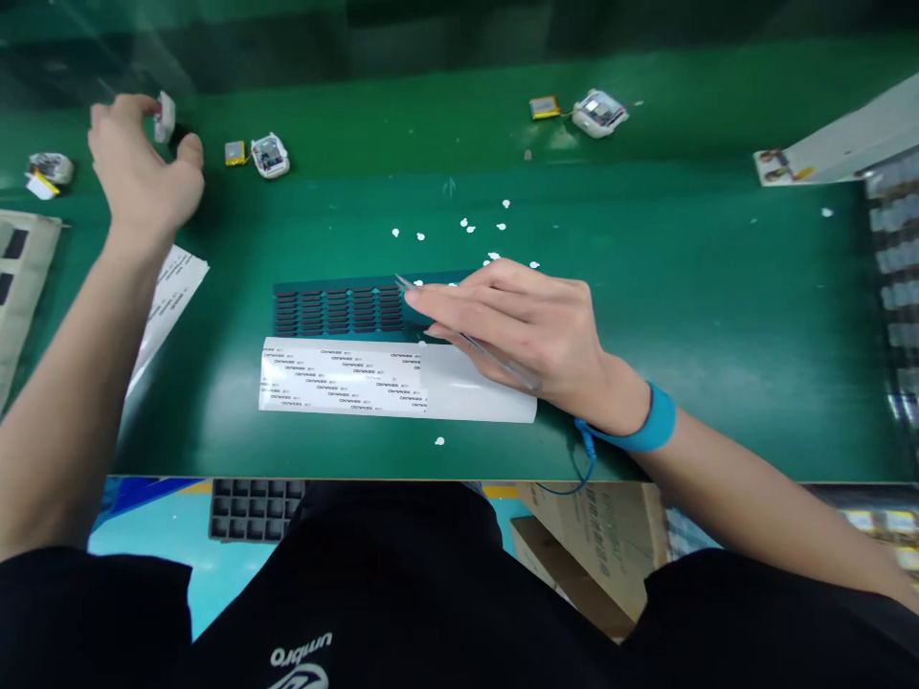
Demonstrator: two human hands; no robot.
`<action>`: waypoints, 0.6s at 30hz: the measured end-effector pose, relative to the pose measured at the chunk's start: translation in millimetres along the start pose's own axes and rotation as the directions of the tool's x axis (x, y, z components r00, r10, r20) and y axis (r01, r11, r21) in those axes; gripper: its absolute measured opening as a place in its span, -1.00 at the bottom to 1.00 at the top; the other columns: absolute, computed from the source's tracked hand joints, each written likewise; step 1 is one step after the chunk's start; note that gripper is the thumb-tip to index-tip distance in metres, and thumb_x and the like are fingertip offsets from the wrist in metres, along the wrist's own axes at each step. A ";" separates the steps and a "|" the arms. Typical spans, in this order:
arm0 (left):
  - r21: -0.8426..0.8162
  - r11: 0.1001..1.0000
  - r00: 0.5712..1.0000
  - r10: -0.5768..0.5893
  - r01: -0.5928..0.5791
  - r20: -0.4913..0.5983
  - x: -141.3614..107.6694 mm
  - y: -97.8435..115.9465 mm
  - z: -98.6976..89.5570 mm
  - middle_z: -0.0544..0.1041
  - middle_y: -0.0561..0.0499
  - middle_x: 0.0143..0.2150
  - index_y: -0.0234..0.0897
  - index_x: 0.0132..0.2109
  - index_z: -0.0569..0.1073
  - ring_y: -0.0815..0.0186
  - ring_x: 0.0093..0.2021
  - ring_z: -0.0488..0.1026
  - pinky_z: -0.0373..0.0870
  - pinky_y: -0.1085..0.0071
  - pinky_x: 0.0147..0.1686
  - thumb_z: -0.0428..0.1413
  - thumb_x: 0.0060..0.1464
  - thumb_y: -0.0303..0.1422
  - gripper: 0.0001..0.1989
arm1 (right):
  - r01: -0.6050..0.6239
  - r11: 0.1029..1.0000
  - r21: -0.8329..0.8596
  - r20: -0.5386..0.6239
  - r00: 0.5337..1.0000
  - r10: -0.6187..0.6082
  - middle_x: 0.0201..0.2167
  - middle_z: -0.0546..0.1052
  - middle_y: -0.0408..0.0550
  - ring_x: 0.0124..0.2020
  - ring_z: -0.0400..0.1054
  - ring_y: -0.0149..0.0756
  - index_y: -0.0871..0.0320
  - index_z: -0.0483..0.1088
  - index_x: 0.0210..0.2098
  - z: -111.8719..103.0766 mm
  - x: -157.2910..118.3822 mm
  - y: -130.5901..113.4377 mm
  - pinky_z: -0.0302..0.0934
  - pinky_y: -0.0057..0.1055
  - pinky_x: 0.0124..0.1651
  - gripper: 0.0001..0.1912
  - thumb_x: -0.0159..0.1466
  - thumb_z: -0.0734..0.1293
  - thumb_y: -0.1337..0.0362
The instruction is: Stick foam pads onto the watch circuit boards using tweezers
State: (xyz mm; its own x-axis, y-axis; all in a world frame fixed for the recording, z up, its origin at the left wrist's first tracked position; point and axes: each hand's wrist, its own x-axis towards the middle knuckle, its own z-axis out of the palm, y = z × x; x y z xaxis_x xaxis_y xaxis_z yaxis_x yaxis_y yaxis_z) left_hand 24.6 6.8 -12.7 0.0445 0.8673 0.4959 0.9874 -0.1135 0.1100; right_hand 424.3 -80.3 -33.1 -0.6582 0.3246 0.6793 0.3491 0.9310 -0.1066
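Note:
My left hand (142,158) is raised at the upper left, with a small white part (165,117) pinched between thumb and fingers. Nearby on the green mat (689,287) lie a yellow battery (235,153) and a small white device (270,155). My right hand (521,325) holds slim metal tweezers (466,335), their tips over a dark slotted tray (337,311). Under that hand's heel lies a white strip of printed labels (394,383). A blue wrist strap (653,419) circles my right wrist.
Another battery (545,107) and white device (599,113) lie at the far side. A similar device (50,169) sits far left. Small white specks (466,227) dot the mat. A printed paper sheet (168,311) lies beside my left forearm. A parts tray (894,287) stands at right.

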 end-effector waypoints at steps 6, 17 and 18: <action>-0.487 0.730 0.763 0.621 -0.480 0.179 -115.7 100.1 -44.9 0.14 -0.14 0.64 -0.17 0.44 0.41 -0.15 0.60 0.17 0.00 -0.20 0.60 0.15 0.42 0.11 -0.35 | -0.104 0.994 -0.009 -0.032 0.994 0.104 -0.04 0.73 -0.15 -0.23 0.54 -0.37 0.08 0.48 0.24 -5.1 1.3 3.5 0.50 -0.37 -0.18 -0.73 0.59 0.31 0.31; -0.468 0.780 0.762 0.579 -0.415 0.289 -129.5 118.7 -34.6 0.25 -0.22 0.59 -0.15 0.44 0.44 -0.16 0.59 0.18 0.10 -0.20 0.55 0.09 0.50 0.01 -0.45 | -0.164 0.986 -0.021 0.077 0.983 0.165 -0.07 0.72 -0.16 -0.16 0.56 -0.33 0.01 0.48 0.30 -2.1 -2.6 6.6 0.50 -0.35 -0.11 -0.66 0.60 0.26 0.32; -0.465 0.782 0.760 0.580 -0.416 0.295 -127.8 119.6 -33.8 0.25 -0.21 0.59 -0.16 0.43 0.46 -0.15 0.59 0.18 0.10 -0.19 0.55 0.09 0.49 0.01 -0.45 | -0.156 0.987 -0.026 0.067 0.985 0.158 -0.06 0.72 -0.16 -0.16 0.56 -0.33 0.01 0.48 0.30 -1.9 -2.8 6.3 0.50 -0.35 -0.10 -0.66 0.60 0.27 0.32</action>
State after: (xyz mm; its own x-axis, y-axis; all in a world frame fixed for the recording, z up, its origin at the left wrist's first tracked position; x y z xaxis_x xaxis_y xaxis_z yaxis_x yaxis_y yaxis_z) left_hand 131.9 -133.9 -33.8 0.6507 0.7360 0.1868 0.6829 -0.6748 0.2798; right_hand 429.6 -75.7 -34.2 -0.6381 0.4778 0.6037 0.4651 0.8641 -0.1924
